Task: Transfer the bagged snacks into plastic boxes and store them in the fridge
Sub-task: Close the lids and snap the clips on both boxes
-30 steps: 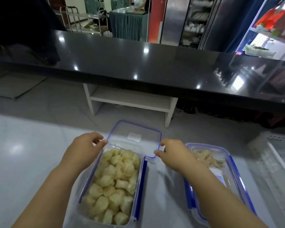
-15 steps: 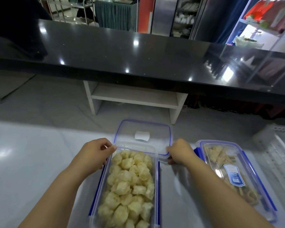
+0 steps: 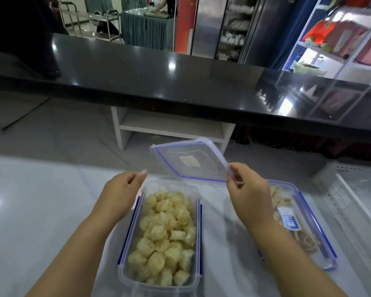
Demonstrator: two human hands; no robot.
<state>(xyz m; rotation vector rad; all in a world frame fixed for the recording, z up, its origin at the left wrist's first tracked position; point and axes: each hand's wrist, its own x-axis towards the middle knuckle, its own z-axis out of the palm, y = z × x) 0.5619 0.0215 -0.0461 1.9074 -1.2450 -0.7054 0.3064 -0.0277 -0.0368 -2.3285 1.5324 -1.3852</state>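
Right hand (image 3: 247, 196): thumb and fingertips pinch the near right corner of the lid and hold it up off the table.
Lid: a clear rectangular plastic lid with a blue seal line (image 3: 189, 161), tilted, in the air just beyond the far end of the open box.
Left hand (image 3: 122, 194): fingers loosely curled and holding nothing, just beside the far left corner of the open box; contact with the box cannot be told.
Open box: a clear rectangular plastic box with blue side clips (image 3: 159, 288), near centre on the table, uncovered.
Snacks: pale yellow puffed pieces (image 3: 165, 236) fill the open box up to about its rim.
Second box: a clear plastic box with a blue-edged lid and blue label (image 3: 318, 229), closed, to the right, partly behind the right forearm; tan strips show inside.
Table: a glossy white surface (image 3: 30, 211) under both boxes.
Basket: a white perforated plastic basket (image 3: 356, 200) at the right edge.
Far side: a long glossy black counter (image 3: 159, 78) across the view.
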